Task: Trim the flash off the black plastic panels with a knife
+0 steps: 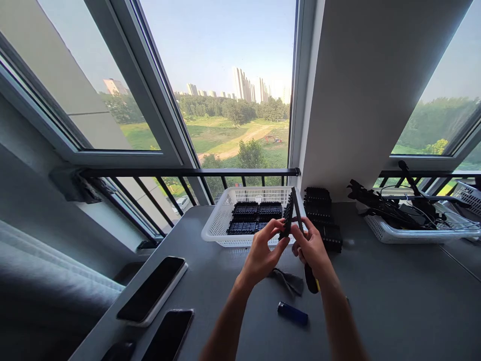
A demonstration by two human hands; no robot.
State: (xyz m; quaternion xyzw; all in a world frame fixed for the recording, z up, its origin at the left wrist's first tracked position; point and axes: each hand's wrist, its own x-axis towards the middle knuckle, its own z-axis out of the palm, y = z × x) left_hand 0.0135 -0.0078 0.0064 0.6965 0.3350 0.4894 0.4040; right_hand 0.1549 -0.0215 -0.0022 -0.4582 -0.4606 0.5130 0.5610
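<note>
My left hand (pixel 264 253) is closed on a black plastic piece with toothed edges (pixel 287 215), holding it upright and edge-on to me. In my right hand (pixel 311 246) is a flat file (pixel 296 203), its blade pointing up and its black-and-yellow handle hanging below the palm. The blade stands close beside the piece; whether they touch, I cannot tell. Behind both hands is a white plastic basket (pixel 210 232) with several similar black pieces (pixel 245 209) lying in it. More black pieces (pixel 318 200) are stacked to the basket's right, partly hidden by my right hand.
On the grey table a crumpled dark cloth (pixel 290 282) and a blue lighter (pixel 293 314) lie below my hands. Two phones (pixel 152 290) rest at the left. A second white basket (pixel 421 234) with black parts and wires stands at the right. Windows and a railing (pixel 188 172) border the back.
</note>
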